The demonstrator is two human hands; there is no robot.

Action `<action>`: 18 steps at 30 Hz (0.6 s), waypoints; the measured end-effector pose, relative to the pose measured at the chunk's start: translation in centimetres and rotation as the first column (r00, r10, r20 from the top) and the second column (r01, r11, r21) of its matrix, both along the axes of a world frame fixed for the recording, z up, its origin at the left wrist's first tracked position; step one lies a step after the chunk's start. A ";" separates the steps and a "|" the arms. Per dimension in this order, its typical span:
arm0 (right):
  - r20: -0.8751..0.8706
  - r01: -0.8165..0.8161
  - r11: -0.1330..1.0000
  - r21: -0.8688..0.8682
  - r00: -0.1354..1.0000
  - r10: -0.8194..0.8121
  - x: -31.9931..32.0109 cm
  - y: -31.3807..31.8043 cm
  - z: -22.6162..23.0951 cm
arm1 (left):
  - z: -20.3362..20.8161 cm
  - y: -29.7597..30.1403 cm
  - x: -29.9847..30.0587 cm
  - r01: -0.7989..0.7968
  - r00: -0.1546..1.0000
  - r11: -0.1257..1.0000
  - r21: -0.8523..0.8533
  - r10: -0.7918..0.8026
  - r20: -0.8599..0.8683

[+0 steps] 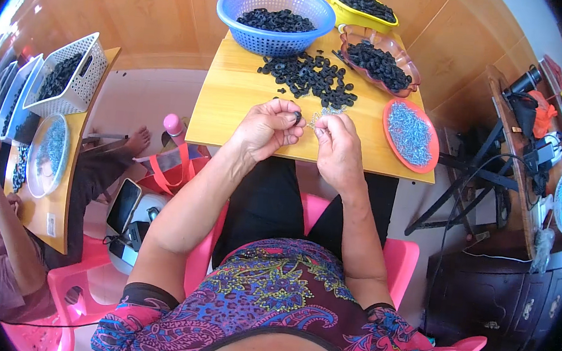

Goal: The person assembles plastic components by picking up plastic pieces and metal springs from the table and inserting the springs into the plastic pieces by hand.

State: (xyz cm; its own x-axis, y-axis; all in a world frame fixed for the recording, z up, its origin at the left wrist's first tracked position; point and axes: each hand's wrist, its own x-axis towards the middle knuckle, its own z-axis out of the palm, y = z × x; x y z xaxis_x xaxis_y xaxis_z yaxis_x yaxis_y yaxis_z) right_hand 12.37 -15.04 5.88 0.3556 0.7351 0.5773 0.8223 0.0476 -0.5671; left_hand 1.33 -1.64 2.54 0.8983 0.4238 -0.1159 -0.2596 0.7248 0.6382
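My left hand (272, 128) is closed over the near edge of the wooden table (233, 78), with a small black plastic part (297, 117) pinched at its fingertips. Beside it, my right hand (338, 147) has thumb and fingers pressed together; what they hold is too small to name. A few small shiny metal pieces (330, 110) lie just beyond the right fingertips. Past both hands spreads a loose pile of black plastic parts (310, 76). To the right, an orange-red plate (432, 159) holds many small silvery pieces that look like screws.
A blue basket (272, 42), a yellow basin (368, 18) and a brown scalloped bowl (398, 91), all holding black parts, line the far side. At left, a co-worker (13, 259) sits by another table with a white basket (78, 87). A dark cabinet (497, 301) stands right.
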 end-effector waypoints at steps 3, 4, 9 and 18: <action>0.007 0.003 1.000 0.025 1.000 -0.004 -0.5 0.1 -0.3 | 0.0 -0.1 0.1 -0.031 0.999 0.998 -0.047 0.032 0.016; 0.005 0.007 0.999 0.032 1.000 -0.007 -0.6 0.2 -0.4 | 0.0 -0.1 0.1 -0.086 0.996 0.994 -0.062 0.087 0.009; 0.011 0.017 0.997 0.073 1.000 -0.018 -1.1 0.8 -0.7 | -0.1 -0.6 0.4 -0.072 0.997 0.992 -0.100 0.075 0.022; 0.012 0.056 0.997 0.048 0.998 -0.057 -0.8 0.5 -1.3 | -1.8 -2.0 1.0 -0.037 0.999 0.998 -0.057 0.038 0.017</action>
State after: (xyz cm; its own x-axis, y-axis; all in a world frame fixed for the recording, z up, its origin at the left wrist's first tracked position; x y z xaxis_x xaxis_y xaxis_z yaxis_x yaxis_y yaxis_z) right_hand 11.60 -14.52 4.54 0.3877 0.6854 0.6164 0.8318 0.0280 -0.5543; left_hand 2.30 -3.65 0.77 0.8843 0.4501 -0.1242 -0.2982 0.7492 0.5915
